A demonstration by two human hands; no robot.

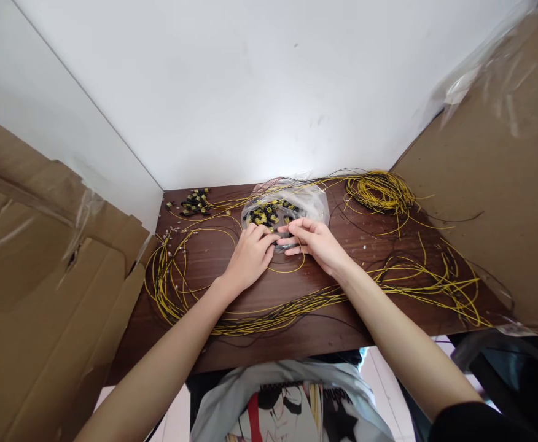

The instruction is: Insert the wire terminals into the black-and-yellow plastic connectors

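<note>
My left hand [250,255] and my right hand [312,240] meet at the middle of a dark wooden table [306,334]. Both sets of fingers are curled and pinched at the near edge of a clear plastic bag [315,205] that holds several small black and yellow connectors [269,215]. What the fingertips grip is too small to make out. A thin yellow wire [292,269] loops just under the hands.
Bundles of yellow wires [379,190] lie coiled at the back right, along the left edge [163,288] and across the front. A loose pile of connectors [195,201] sits back left. Cardboard sheets [43,294] stand left and right; a white wall is behind.
</note>
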